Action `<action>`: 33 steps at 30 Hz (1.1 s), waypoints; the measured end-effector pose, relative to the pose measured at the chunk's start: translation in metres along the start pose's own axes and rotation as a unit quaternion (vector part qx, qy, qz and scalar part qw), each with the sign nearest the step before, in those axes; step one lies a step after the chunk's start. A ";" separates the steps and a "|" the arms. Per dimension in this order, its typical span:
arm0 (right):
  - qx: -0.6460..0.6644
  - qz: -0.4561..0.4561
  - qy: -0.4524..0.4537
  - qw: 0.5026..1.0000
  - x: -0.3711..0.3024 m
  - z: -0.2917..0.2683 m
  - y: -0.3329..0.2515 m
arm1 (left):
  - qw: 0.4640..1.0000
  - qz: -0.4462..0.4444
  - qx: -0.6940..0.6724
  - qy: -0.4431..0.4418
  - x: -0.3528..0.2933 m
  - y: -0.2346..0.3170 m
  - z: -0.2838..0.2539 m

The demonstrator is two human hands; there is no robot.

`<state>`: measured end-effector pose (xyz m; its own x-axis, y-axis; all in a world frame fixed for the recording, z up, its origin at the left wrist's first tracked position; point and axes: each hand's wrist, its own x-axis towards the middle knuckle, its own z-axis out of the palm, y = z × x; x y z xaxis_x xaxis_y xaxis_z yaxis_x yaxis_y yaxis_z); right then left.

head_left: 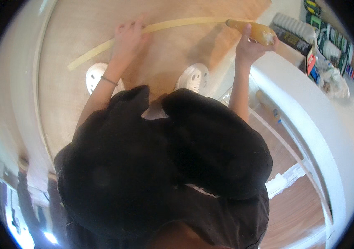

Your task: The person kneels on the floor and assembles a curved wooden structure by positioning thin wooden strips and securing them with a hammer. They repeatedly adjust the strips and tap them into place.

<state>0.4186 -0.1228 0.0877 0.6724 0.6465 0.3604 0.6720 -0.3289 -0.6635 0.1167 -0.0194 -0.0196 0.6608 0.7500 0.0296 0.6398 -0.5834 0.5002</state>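
A long pale-yellow strip like masking tape [173,25] runs across the light wooden surface [77,33]. Over the strip is my left hand [129,41], palm down, its fingers somewhat blurred but apart. I see nothing held in it, and cannot tell whether the fingertips touch the strip. My right hand [251,50] grips an amber plastic bottle [249,31] around its wide end. The bottle lies almost sideways, its narrow dark tip [228,23] pointing left near the strip's right part. What the bottle holds looks yellowish-brown.
White clogs [191,78] are on my feet, just below the strip. At the right, a white ledge [305,99] curves past my arm, with several packages [295,27] and a crumpled plastic bag [332,81] beyond it. Brown wooden flooring [297,207] shows lower right.
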 end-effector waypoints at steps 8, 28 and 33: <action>-0.020 0.223 0.021 0.974 -0.036 -0.093 0.011 | 0.998 0.029 0.015 0.057 -0.005 -0.006 -0.030; 0.127 0.209 0.124 0.962 -0.024 -0.087 0.037 | 0.846 -0.505 0.097 0.141 -0.207 -0.194 -0.078; 0.139 0.206 0.116 0.962 -0.005 -0.084 0.026 | 0.856 -0.500 0.062 0.116 -0.216 -0.191 -0.079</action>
<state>0.4584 -0.1925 0.1240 0.9369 0.3189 0.1436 0.2454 -0.3067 -0.9196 -0.1789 -0.0452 -0.0535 -0.3289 0.9267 -0.1819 0.8856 0.3696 0.2812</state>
